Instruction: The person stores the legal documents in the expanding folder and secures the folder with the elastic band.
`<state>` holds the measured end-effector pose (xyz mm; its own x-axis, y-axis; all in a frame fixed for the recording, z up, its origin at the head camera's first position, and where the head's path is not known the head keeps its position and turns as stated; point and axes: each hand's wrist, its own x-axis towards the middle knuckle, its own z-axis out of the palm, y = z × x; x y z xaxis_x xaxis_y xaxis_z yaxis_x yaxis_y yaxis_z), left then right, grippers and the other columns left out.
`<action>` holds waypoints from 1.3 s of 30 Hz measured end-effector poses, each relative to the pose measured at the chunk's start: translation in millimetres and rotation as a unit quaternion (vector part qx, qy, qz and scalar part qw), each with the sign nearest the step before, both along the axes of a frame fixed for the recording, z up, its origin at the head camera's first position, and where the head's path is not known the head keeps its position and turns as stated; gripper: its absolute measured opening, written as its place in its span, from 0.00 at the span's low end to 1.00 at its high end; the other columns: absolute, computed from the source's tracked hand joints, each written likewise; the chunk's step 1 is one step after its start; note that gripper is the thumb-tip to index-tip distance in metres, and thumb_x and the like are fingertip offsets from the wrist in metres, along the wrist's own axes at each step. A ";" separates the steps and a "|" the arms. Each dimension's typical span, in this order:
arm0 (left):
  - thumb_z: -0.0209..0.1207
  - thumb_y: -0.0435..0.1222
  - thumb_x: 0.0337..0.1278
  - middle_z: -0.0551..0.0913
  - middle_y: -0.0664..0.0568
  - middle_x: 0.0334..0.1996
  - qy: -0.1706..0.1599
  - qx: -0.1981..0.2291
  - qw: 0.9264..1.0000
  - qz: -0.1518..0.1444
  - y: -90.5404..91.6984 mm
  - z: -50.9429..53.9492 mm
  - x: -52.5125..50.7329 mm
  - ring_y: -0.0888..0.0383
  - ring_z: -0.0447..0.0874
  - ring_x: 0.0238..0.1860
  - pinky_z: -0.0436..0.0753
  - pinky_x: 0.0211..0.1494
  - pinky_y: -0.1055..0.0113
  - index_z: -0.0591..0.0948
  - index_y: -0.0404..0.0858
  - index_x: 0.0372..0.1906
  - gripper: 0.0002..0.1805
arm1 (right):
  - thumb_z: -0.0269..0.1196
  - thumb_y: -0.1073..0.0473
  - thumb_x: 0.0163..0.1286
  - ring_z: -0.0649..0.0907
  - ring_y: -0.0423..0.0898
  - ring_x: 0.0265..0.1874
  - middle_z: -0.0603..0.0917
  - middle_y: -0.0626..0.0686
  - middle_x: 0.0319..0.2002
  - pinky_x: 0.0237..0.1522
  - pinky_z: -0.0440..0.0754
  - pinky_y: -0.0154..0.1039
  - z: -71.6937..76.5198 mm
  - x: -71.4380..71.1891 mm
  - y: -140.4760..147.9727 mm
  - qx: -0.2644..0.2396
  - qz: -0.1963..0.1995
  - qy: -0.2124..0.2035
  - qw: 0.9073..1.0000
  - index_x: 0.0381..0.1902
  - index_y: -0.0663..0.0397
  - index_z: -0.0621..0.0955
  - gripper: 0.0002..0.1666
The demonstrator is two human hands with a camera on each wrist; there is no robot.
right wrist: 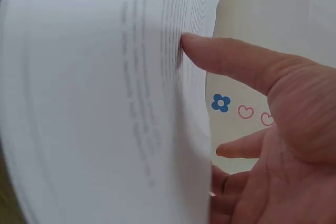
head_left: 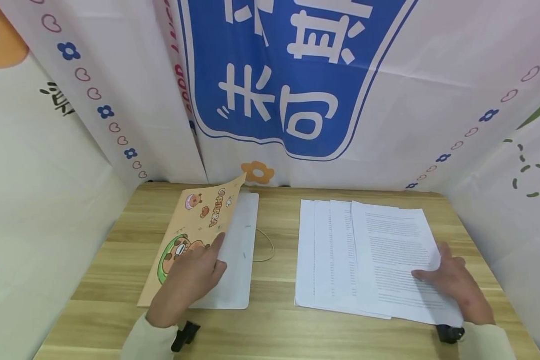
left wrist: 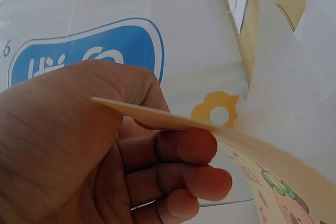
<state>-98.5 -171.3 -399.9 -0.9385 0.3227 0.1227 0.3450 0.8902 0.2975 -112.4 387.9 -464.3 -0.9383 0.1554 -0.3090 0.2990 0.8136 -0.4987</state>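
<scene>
On the left of the table lies a tan folder [head_left: 198,220] with cartoon capybaras and lettering on its cover. My left hand [head_left: 191,275] holds the raised right edge of that cover. In the left wrist view, the cover's edge passes between the thumb side and the curled fingers [left wrist: 197,148]. Under the cover shows a pale inner surface [head_left: 234,280]. To the right lie overlapping printed paper sheets [head_left: 396,250]. My right hand [head_left: 459,280] grips the top sheet's right edge, thumb [right wrist: 231,59] on the print and the other fingers partly hidden behind the paper.
A thin cord [head_left: 272,247] loops out from the folder's right side onto the wooden table [head_left: 274,290]. Printed cloth hangings [head_left: 378,150] stand behind the table and along both sides. Dark straps [head_left: 186,336] are on both wrists.
</scene>
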 end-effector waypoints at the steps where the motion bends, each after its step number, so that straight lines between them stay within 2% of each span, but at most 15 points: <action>1: 0.57 0.28 0.57 0.62 0.61 0.08 0.002 0.001 1.000 -0.002 -0.5 0.3 0.0 0.67 0.54 0.10 0.56 0.13 0.72 0.73 0.23 0.68 0.31 | 0.71 0.48 0.65 0.74 0.74 0.45 0.59 0.87 0.55 0.41 0.76 0.67 -0.4 -0.6 1.5 -0.005 0.003 0.005 1.000 0.77 0.73 0.42 0.65; 6: 0.57 0.29 0.57 0.61 0.62 0.08 0.009 0.002 1.000 -0.011 -1.9 -0.5 -0.6 0.68 0.53 0.10 0.56 0.13 0.72 0.73 0.23 0.68 0.31 | 0.68 0.56 0.67 0.73 0.72 0.54 0.61 0.84 0.65 0.53 0.70 0.69 -3.9 -5.1 8.0 -0.030 0.002 -0.003 1.000 0.77 0.78 0.46 0.58; 10: 0.57 0.29 0.57 0.61 0.62 0.08 0.008 0.001 1.000 -0.008 -2.7 -1.1 -0.2 0.68 0.54 0.10 0.57 0.13 0.72 0.73 0.23 0.68 0.31 | 0.63 0.54 0.72 0.73 0.72 0.55 0.62 0.82 0.66 0.53 0.71 0.66 -9.7 -8.2 13.5 -0.041 -0.014 -0.030 0.999 0.76 0.79 0.50 0.51; 15: 0.56 0.29 0.55 0.61 0.62 0.08 0.016 -0.002 1.000 -0.007 -4.4 -0.1 0.7 0.67 0.53 0.10 0.58 0.13 0.70 0.75 0.23 0.67 0.31 | 0.52 0.54 0.78 0.77 0.66 0.49 0.71 0.79 0.58 0.44 0.76 0.55 -15.4 -8.6 20.6 -0.042 -0.012 -0.022 0.999 0.71 0.80 0.60 0.38; 17: 0.56 0.28 0.55 0.60 0.62 0.08 0.021 -0.001 1.000 -0.009 -5.2 0.0 0.8 0.67 0.53 0.11 0.57 0.13 0.71 0.75 0.23 0.66 0.31 | 0.50 0.55 0.78 0.77 0.64 0.49 0.72 0.77 0.57 0.43 0.75 0.52 -16.4 -8.4 23.5 -0.058 -0.018 -0.023 0.998 0.72 0.80 0.60 0.37; 21: 0.56 0.28 0.54 0.59 0.62 0.08 0.020 0.006 1.000 -0.011 -6.0 -0.3 1.5 0.68 0.52 0.11 0.55 0.13 0.73 0.75 0.24 0.67 0.31 | 0.46 0.56 0.78 0.77 0.64 0.51 0.70 0.77 0.61 0.46 0.76 0.52 -16.6 -6.4 29.8 -0.089 -0.026 -0.039 0.995 0.76 0.79 0.53 0.39; 23: 0.56 0.28 0.55 0.59 0.63 0.09 0.022 0.008 1.000 -0.013 -5.9 -0.2 1.3 0.68 0.52 0.11 0.56 0.13 0.73 0.75 0.24 0.67 0.31 | 0.45 0.57 0.79 0.79 0.61 0.49 0.73 0.75 0.61 0.44 0.78 0.51 -15.6 -4.8 32.8 -0.113 -0.025 -0.045 0.992 0.76 0.79 0.52 0.38; 26: 0.56 0.28 0.55 0.59 0.62 0.09 0.022 0.008 1.000 -0.012 -5.7 0.3 0.3 0.68 0.52 0.11 0.56 0.14 0.72 0.76 0.24 0.66 0.31 | 0.46 0.59 0.81 0.84 0.53 0.42 0.82 0.67 0.53 0.38 0.82 0.46 -13.2 -2.9 35.0 -0.164 -0.025 -0.048 0.985 0.76 0.78 0.52 0.36; 29: 0.56 0.28 0.55 0.58 0.63 0.09 0.017 0.010 1.000 -0.012 -5.7 0.8 -1.0 0.68 0.52 0.11 0.56 0.14 0.72 0.76 0.24 0.66 0.30 | 0.47 0.61 0.82 0.87 0.50 0.37 0.86 0.60 0.46 0.36 0.85 0.45 -11.5 -2.2 34.2 -0.217 -0.034 -0.048 0.974 0.77 0.78 0.51 0.36; 36: 0.56 0.28 0.56 0.56 0.64 0.09 0.017 0.014 1.000 -0.015 -7.0 0.1 -2.0 0.69 0.50 0.11 0.54 0.14 0.74 0.76 0.23 0.66 0.30 | 0.51 0.61 0.81 0.88 0.49 0.40 0.87 0.59 0.46 0.39 0.86 0.47 -12.3 -1.1 30.3 -0.286 -0.035 -0.049 0.956 0.76 0.79 0.49 0.38; 39: 0.56 0.29 0.56 0.57 0.64 0.09 0.023 0.010 1.000 -0.015 -7.8 1.3 -1.4 0.69 0.50 0.11 0.54 0.14 0.74 0.76 0.24 0.66 0.30 | 0.55 0.62 0.79 0.89 0.50 0.40 0.88 0.58 0.44 0.40 0.86 0.47 -15.9 1.3 29.2 -0.322 -0.035 -0.049 0.945 0.76 0.78 0.52 0.39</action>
